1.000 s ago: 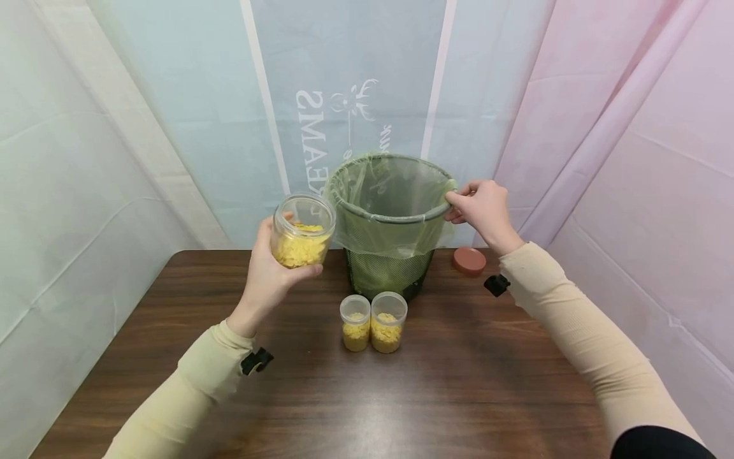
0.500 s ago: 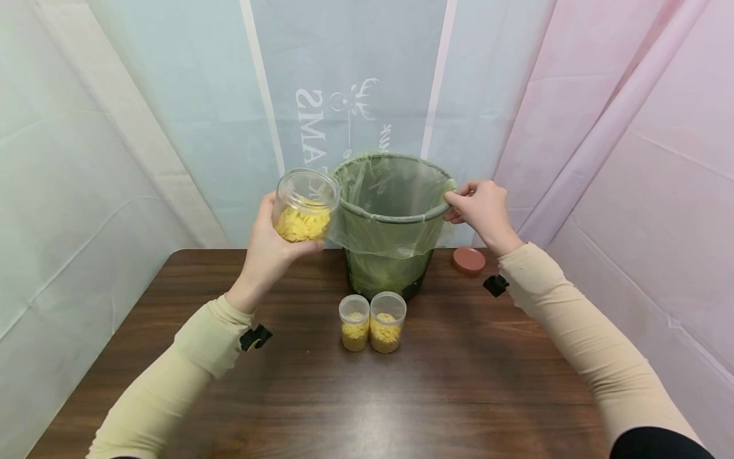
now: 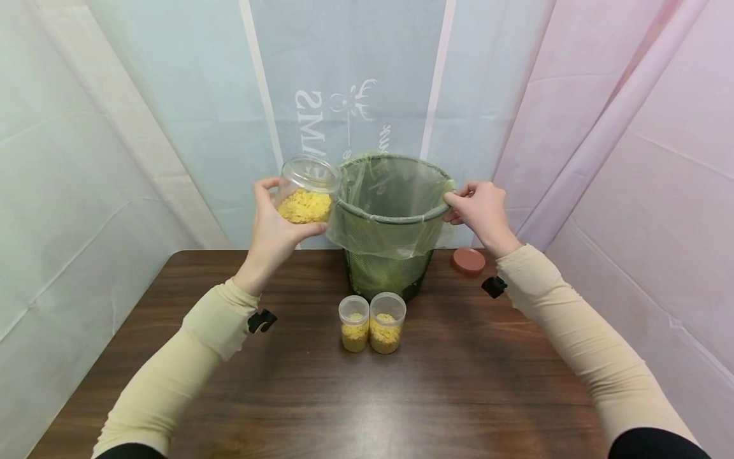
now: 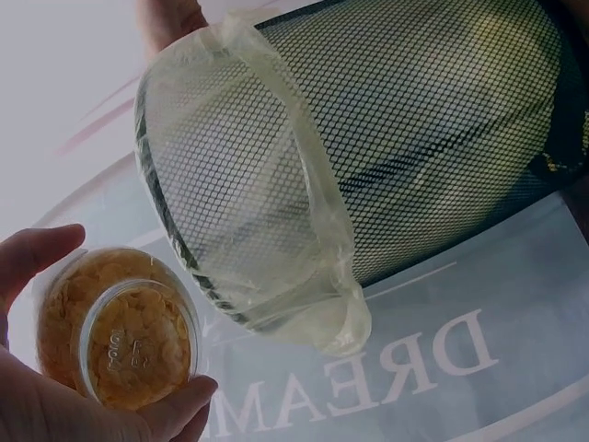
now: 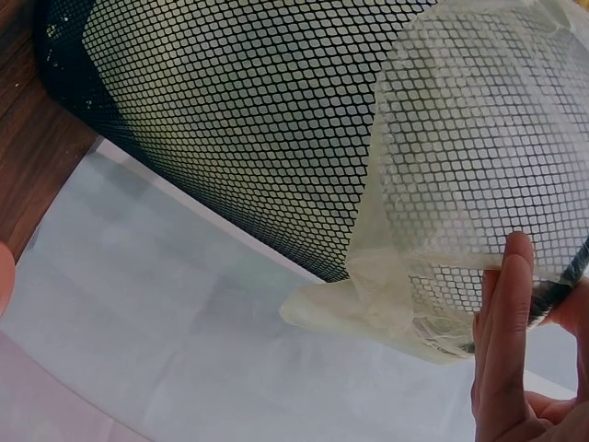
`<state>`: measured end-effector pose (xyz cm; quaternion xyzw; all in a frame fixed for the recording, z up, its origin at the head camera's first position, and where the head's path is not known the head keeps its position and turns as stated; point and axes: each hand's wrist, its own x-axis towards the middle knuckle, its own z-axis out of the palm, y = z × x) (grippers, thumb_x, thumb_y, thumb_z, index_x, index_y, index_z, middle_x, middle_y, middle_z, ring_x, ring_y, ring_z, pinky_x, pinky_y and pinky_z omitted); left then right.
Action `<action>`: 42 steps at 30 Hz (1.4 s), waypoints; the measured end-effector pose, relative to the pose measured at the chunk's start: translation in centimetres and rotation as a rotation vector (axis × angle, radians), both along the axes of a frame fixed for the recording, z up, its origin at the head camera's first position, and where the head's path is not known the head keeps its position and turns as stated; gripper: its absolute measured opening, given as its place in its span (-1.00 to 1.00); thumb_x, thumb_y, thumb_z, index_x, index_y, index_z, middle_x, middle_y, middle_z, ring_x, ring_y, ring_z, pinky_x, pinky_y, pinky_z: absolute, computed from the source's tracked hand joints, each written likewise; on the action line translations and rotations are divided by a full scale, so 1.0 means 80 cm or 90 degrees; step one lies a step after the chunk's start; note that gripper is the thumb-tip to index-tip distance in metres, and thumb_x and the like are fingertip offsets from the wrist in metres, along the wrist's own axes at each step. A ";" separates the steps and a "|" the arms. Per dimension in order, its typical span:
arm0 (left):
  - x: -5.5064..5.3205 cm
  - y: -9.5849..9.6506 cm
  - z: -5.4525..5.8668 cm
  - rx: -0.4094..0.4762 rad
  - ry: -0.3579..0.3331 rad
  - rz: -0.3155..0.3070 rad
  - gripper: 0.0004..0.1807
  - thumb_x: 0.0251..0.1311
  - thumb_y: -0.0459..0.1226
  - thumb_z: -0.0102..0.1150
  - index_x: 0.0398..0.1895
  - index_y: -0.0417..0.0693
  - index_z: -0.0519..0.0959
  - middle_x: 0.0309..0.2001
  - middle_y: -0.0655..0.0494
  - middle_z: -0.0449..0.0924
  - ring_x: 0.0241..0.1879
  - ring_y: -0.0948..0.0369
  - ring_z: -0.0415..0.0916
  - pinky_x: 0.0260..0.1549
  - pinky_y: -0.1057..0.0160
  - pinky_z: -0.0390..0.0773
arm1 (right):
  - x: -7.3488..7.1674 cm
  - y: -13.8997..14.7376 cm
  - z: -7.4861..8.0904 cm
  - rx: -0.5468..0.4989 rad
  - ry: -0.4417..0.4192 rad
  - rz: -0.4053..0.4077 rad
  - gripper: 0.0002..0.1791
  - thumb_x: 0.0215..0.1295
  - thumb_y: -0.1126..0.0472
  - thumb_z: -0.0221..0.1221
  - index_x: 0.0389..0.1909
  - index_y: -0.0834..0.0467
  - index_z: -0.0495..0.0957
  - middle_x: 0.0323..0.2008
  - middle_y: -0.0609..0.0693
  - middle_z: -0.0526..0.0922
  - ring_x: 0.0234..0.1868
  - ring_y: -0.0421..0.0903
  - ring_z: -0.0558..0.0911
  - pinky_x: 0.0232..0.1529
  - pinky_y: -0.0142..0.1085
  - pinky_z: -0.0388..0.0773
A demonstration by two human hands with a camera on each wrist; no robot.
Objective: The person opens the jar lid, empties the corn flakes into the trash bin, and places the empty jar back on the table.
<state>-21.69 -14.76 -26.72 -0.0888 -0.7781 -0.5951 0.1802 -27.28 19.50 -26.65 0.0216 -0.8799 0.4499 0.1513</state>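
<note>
Left of centre in the head view, the left hand (image 3: 271, 223) grips a clear, round jar (image 3: 308, 192) partly filled with yellow flakes (image 3: 305, 208); its mouth points toward the frame's top, the long axis leaning slightly right. Right of centre, the right hand (image 3: 480, 207) pinches the bin rim (image 3: 395, 220).

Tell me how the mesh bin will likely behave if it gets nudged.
The mesh bin looks light for its size, being open mesh, so it may slide easily. It appears narrower at the base than at the rim, so it could tip, though the right hand pinching there may steady it.
</note>
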 end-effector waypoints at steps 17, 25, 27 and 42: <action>-0.012 0.006 0.020 -0.027 0.010 0.033 0.00 -0.38 -0.23 0.60 0.25 0.09 0.25 0.16 0.05 0.37 0.01 0.18 0.40 -0.09 0.17 0.50 | 0.000 -0.002 0.001 0.010 0.010 -0.012 -0.77 0.14 0.10 0.09 -0.39 0.21 0.56 -0.63 0.02 0.70 -0.63 -0.17 0.68 -0.53 -0.33 0.64; -0.018 0.011 0.023 -0.037 0.037 0.017 -0.02 -0.39 -0.21 0.61 0.28 0.16 0.36 0.27 0.31 0.40 0.22 0.26 0.32 0.11 0.21 0.41 | 0.001 -0.003 0.001 0.005 0.012 -0.015 -0.77 0.13 0.11 0.08 -0.39 0.22 0.56 -0.65 0.01 0.70 -0.62 -0.14 0.69 -0.52 -0.32 0.64; -0.018 0.013 0.023 -0.033 0.030 0.019 -0.01 -0.40 -0.19 0.61 0.28 0.21 0.36 0.25 0.30 0.41 0.14 0.26 0.37 0.03 0.22 0.46 | 0.002 -0.003 0.000 0.004 0.013 -0.015 -0.77 0.12 0.11 0.08 -0.40 0.22 0.56 -0.65 0.01 0.70 -0.63 -0.15 0.69 -0.52 -0.32 0.64; -0.021 0.023 0.032 -0.002 0.032 0.035 -0.05 -0.41 -0.14 0.62 0.16 0.04 0.28 -0.12 0.06 0.38 -0.18 0.18 0.45 -0.21 0.27 0.51 | 0.003 -0.004 -0.001 -0.021 0.013 -0.014 -0.76 0.12 0.12 0.09 -0.39 0.23 0.56 -0.66 -0.01 0.69 -0.59 -0.07 0.71 -0.49 -0.27 0.65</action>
